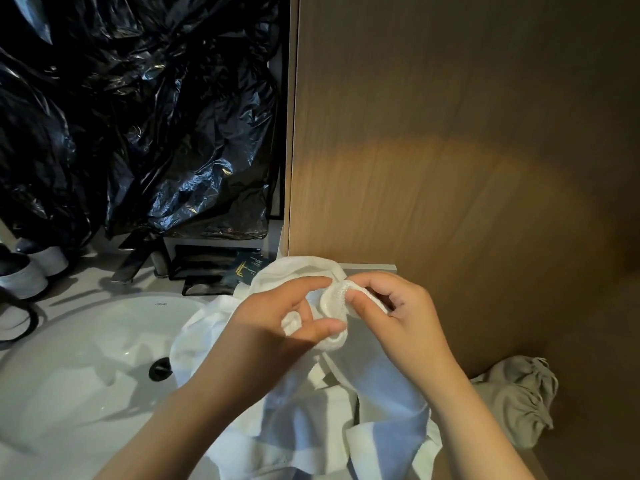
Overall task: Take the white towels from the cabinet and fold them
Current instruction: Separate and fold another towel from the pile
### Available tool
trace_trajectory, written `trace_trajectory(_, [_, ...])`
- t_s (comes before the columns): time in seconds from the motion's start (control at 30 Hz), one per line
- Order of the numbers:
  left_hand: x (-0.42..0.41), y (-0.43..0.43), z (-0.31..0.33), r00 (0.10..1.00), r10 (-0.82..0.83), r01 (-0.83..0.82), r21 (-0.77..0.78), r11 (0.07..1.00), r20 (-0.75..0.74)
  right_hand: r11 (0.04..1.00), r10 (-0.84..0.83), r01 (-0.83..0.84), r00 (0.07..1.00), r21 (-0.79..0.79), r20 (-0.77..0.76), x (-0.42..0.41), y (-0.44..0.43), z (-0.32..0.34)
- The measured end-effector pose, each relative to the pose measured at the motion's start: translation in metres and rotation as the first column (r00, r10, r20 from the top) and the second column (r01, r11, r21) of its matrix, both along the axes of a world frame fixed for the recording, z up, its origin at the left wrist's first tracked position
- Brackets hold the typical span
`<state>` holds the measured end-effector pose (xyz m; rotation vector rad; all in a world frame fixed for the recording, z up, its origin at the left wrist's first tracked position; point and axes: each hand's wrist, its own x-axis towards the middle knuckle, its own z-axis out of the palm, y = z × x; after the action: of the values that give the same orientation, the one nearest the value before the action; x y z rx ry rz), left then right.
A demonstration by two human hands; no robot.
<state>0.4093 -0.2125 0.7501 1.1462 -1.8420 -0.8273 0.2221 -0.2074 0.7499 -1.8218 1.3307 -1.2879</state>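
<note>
A white towel [311, 420] hangs crumpled from my two hands, over the counter beside the sink and down past the frame's lower edge. My left hand [273, 327] holds a bunched part of its hem, with fingers curled round the cloth. My right hand [398, 317] pinches the hem's thick stitched edge [334, 297] between thumb and fingers. Both hands meet at the towel's top, close in front of a brown wooden cabinet door [450, 150], which is closed.
A white round sink [86, 358] with a dark drain lies to the left. Behind it hangs black plastic sheeting [138, 116], with a tap, dark packets and cups on the counter. A grey crumpled cloth [519, 396] lies at the lower right.
</note>
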Motion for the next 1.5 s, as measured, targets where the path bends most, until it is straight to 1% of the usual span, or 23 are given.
trace_trajectory(0.07, [-0.002, 0.0, -0.002, 0.998, 0.006, 0.001, 0.118, 0.993, -0.062, 0.999, 0.033, -0.033, 0.999, 0.005, 0.003, 0.001, 0.002, 0.006])
trace_trajectory(0.1, [-0.003, -0.001, -0.002, 0.998, 0.007, 0.001, 0.122, 0.993, -0.063, 0.999, 0.046, -0.046, 0.999, 0.007, 0.003, 0.002, 0.003, 0.008])
trace_trajectory(0.2, [-0.001, -0.004, 0.001, 1.0, 0.006, -0.006, 0.043, 0.999, -0.021, 0.998, 0.062, -0.062, 0.998, 0.025, 0.012, 0.003, 0.005, 0.012])
trace_trajectory(0.3, [0.003, -0.005, 0.003, 0.999, 0.027, -0.026, 0.006, 1.0, -0.042, 0.997, 0.058, -0.06, 0.997, 0.047, 0.051, 0.002, 0.006, 0.009])
trace_trajectory(0.4, [0.01, -0.008, 0.005, 0.982, 0.123, -0.13, -0.042, 0.991, -0.143, 0.992, 0.031, -0.037, 0.998, 0.117, 0.052, -0.006, 0.006, -0.001])
trace_trajectory(0.47, [0.016, -0.013, 0.006, 0.954, 0.217, -0.227, -0.027, 0.973, -0.209, 0.98, 0.015, -0.024, 0.999, 0.196, 0.05, -0.013, 0.008, -0.01])
trace_trajectory(0.53, [0.021, -0.018, 0.006, 0.915, 0.314, -0.321, 0.016, 0.947, -0.254, 0.971, 0.011, -0.007, 1.0, 0.24, -0.017, -0.018, 0.009, -0.019])
trace_trajectory(0.63, [0.02, -0.022, 0.003, 0.885, 0.391, -0.394, 0.04, 0.918, -0.252, 0.968, -0.024, 0.058, 0.99, 0.243, -0.142, -0.018, 0.008, -0.032])
trace_trajectory(0.73, [0.023, -0.025, -0.004, 0.874, 0.43, -0.43, 0.052, 0.901, -0.227, 0.963, -0.055, 0.086, 0.99, 0.257, -0.127, -0.019, 0.005, -0.04])
trace_trajectory(0.77, [0.028, -0.028, -0.006, 0.885, 0.442, -0.442, 0.036, 0.896, -0.143, 0.966, -0.081, 0.102, 0.992, 0.238, -0.094, -0.02, 0.004, -0.041])
trace_trajectory(0.8, [0.034, -0.033, -0.008, 0.901, 0.433, -0.433, -0.004, 0.902, 0.033, 0.971, -0.121, 0.131, 0.991, 0.198, -0.059, -0.02, 0.004, -0.04])
trace_trajectory(0.83, [0.04, -0.036, -0.009, 0.882, 0.388, -0.394, -0.036, 0.919, 0.268, 0.975, -0.165, 0.166, 0.986, 0.147, -0.022, -0.019, 0.003, -0.038])
trace_trajectory(0.87, [0.043, -0.038, -0.008, 0.82, 0.324, -0.344, -0.047, 0.938, 0.471, 0.976, -0.196, 0.195, 0.981, 0.097, 0.005, -0.018, 0.003, -0.035])
trace_trajectory(0.9, [0.044, -0.038, -0.008, 0.755, 0.266, -0.304, -0.039, 0.952, 0.6, 0.976, -0.212, 0.212, 0.977, 0.057, 0.01, -0.017, 0.002, -0.032])
trace_trajectory(0.93, [0.043, -0.036, -0.008, 0.725, 0.235, -0.274, -0.042, 0.961, 0.647, 0.977, -0.213, 0.213, 0.977, 0.025, -0.012, -0.016, 0.0, -0.029])
trace_trajectory(0.97, [0.04, -0.033, -0.008, 0.728, 0.245, -0.256, -0.077, 0.964, 0.641, 0.979, -0.202, 0.202, 0.978, -0.006, -0.057, -0.015, -0.002, -0.026])
trace_trajectory(1.03, [0.03, -0.023, -0.001, 0.819, 0.263, -0.205, -0.169, 0.964, 0.51, 0.986, -0.163, 0.153, 0.973, -0.068, -0.166, -0.013, -0.005, -0.023])
trace_trajectory(1.1, [0.021, -0.017, 0.003, 0.925, 0.178, -0.139, -0.137, 0.981, 0.337, 0.988, -0.125, 0.098, 0.965, -0.123, -0.23, -0.011, -0.007, -0.02])
trace_trajectory(1.13, [0.017, -0.016, 0.004, 0.949, 0.118, -0.091, -0.106, 0.99, 0.291, 0.987, -0.105, 0.073, 0.966, -0.142, -0.237, -0.008, -0.007, -0.018])
trace_trajectory(1.23, [0.004, -0.02, -0.001, 0.963, -0.063, 0.074, -0.035, 0.997, 0.262, 0.986, -0.041, 0.004, 0.976, -0.169, -0.212, -0.001, -0.005, -0.012])
trace_trajectory(1.3, [-0.001, -0.021, -0.003, 0.968, -0.149, 0.151, 0.005, 0.989, 0.201, 0.986, -0.006, -0.028, 0.98, -0.167, -0.199, -0.001, -0.004, -0.009])
trace_trajectory(1.4, [-0.004, -0.023, -0.006, 0.984, -0.143, 0.147, -0.036, 0.988, 0.105, 0.984, -0.016, -0.024, 0.976, -0.176, -0.219, -0.004, -0.003, -0.007])
trace_trajectory(1.5, [-0.004, -0.027, -0.009, 0.99, -0.067, 0.083, -0.123, 0.989, 0.126, 0.985, -0.064, 0.025, 0.97, -0.169, -0.233, -0.008, -0.002, -0.008])
